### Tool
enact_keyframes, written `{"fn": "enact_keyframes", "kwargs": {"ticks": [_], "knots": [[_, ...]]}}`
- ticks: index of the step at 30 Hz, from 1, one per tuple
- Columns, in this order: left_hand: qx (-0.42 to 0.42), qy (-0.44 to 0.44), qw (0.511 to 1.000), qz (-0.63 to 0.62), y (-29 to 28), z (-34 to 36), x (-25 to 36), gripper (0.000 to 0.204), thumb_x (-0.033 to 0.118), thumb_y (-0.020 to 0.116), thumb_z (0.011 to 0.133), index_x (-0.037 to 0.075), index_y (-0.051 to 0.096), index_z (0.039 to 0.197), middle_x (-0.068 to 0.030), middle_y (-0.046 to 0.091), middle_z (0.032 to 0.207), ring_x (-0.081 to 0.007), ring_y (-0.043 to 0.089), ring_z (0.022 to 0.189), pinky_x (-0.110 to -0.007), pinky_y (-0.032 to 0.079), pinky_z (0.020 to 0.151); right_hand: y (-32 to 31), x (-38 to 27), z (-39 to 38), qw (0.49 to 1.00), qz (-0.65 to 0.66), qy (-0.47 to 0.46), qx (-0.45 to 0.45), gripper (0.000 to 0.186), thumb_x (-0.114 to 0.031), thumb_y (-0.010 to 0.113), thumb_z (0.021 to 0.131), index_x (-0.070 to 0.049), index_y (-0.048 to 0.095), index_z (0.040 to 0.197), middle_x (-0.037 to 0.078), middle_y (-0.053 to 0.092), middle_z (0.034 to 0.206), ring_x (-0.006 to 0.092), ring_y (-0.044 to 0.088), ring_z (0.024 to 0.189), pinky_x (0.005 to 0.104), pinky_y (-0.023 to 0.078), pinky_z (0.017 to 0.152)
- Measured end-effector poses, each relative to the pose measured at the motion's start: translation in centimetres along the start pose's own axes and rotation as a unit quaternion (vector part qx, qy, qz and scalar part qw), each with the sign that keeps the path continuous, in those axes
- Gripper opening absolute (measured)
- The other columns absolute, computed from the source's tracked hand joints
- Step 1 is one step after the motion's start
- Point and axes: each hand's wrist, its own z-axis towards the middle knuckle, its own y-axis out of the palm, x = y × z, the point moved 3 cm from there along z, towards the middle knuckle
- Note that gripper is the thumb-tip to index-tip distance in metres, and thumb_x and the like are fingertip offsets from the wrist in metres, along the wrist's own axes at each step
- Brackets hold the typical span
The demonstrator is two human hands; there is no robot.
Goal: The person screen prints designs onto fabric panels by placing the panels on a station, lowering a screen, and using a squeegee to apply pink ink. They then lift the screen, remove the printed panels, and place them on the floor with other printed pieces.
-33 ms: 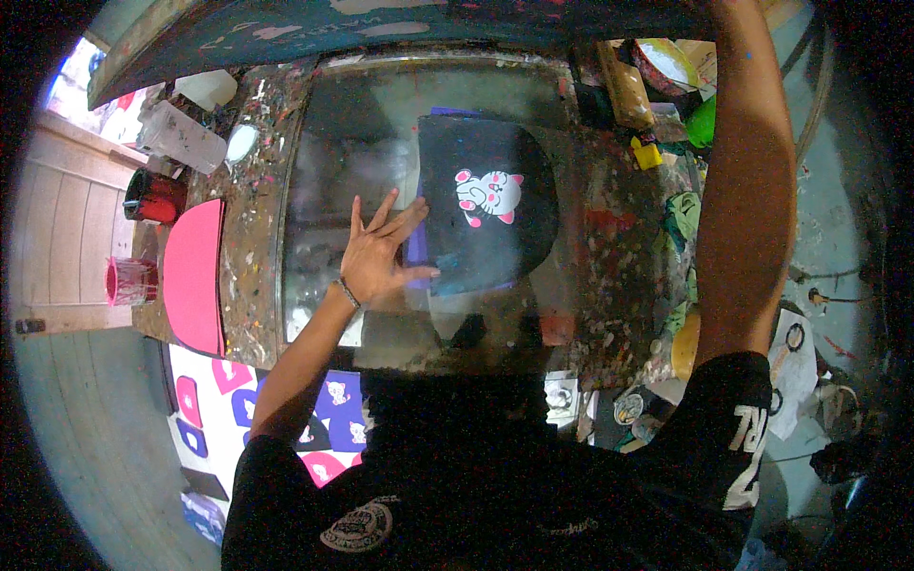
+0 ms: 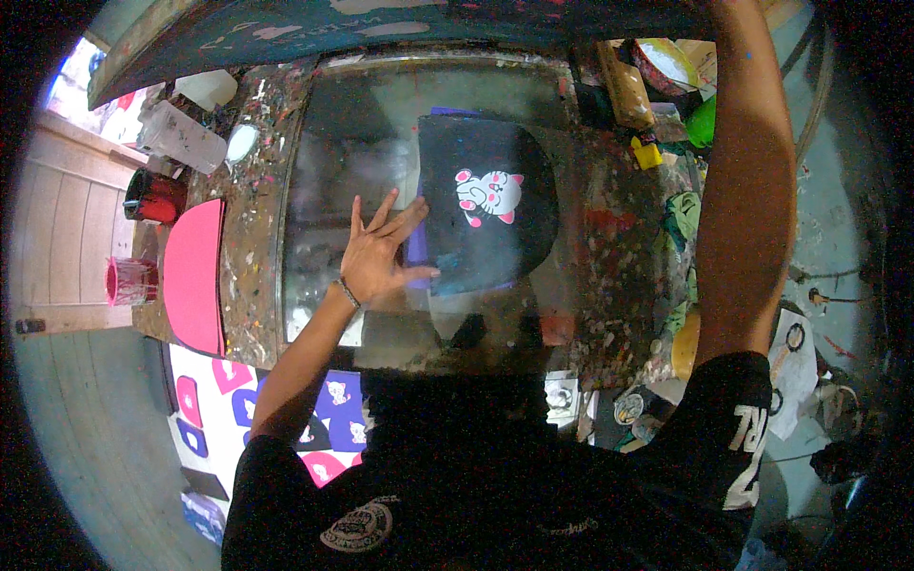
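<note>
A black, round-ended fabric piece lies flat on the glass-topped work surface. It bears a printed white and pink cat, turned sideways. Purple material peeks out along its left edge and corners. My left hand rests with fingers spread, its fingertips and thumb at the black piece's left edge. My right arm stretches up to the far edge of the view, beside a raised dark printing screen; the hand itself is cut off there.
A stack of pink rounded pieces sits at the left, near a red-stained dark cup and a pink cup. Printed pieces lie below left. At the right are a bowl, a yellow object and rags.
</note>
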Motion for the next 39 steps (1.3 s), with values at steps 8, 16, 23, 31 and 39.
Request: {"fn": "enact_keyframes", "kwargs": {"ticks": [8, 16, 23, 31, 39], "knots": [[-0.012, -0.012, 1.000, -0.005, -0.8, 4.4, 7.0, 0.055, 0.033, 0.048, 0.103, 0.011, 0.042, 0.154, -0.0096, 0.037, 0.162, -0.0337, 0.030, 0.151, -0.063, 0.005, 0.122, -0.2, 0.1, -0.5, 1.000, 0.009, -0.029, 0.006, 0.062, -0.056, 0.058, 0.096, 0.001, 0.078, 0.084, 0.006, 0.055, 0.058, 0.0155, 0.046, 0.054, 0.0359, 0.041, 0.055], [0.211, 0.078, 0.963, 0.146, -13.7, 11.1, 16.6, 0.064, 0.032, 0.070, 0.082, -0.002, 0.054, 0.134, -0.0245, 0.049, 0.140, -0.0472, 0.041, 0.134, -0.070, 0.021, 0.112, -0.8, -1.3, -4.5, 0.997, -0.025, 0.058, -0.046, 0.060, -0.057, 0.061, 0.093, 0.001, 0.077, 0.089, 0.014, 0.064, 0.062, 0.0239, 0.061, 0.054, 0.0384, 0.049, 0.057], [0.011, -0.027, 0.997, 0.066, -15.1, 0.6, 6.4, 0.049, 0.019, 0.086, 0.062, 0.003, 0.058, 0.099, -0.0148, 0.059, 0.100, -0.0335, 0.060, 0.096, -0.048, 0.047, 0.086, 9.7, -6.9, -22.4, 0.997, -0.040, -0.048, -0.045, 0.049, -0.041, 0.072, 0.081, -0.009, 0.063, 0.116, 0.015, 0.064, 0.104, 0.0338, 0.065, 0.095, 0.0504, 0.053, 0.083], [0.052, -0.005, 0.998, 0.033, -7.1, -3.3, 6.9, 0.051, 0.026, 0.082, 0.068, 0.001, 0.056, 0.104, -0.0155, 0.055, 0.097, -0.0360, 0.055, 0.096, -0.046, 0.045, 0.082, 15.6, -4.7, -23.8, 0.976, 0.052, 0.037, -0.208, 0.042, -0.018, 0.068, 0.080, -0.005, 0.060, 0.119, 0.019, 0.064, 0.114, 0.0400, 0.063, 0.105, 0.0523, 0.053, 0.089], [0.029, -0.045, 0.999, -0.008, -6.3, -3.4, 6.9, 0.051, 0.026, 0.087, 0.065, 0.001, 0.060, 0.101, -0.0129, 0.057, 0.098, -0.0321, 0.055, 0.096, -0.042, 0.044, 0.080, 16.2, -3.3, -23.6, 0.929, 0.107, 0.018, -0.354, 0.045, -0.018, 0.070, 0.082, -0.006, 0.058, 0.124, 0.021, 0.067, 0.113, 0.0422, 0.064, 0.108, 0.0532, 0.052, 0.090]]}}
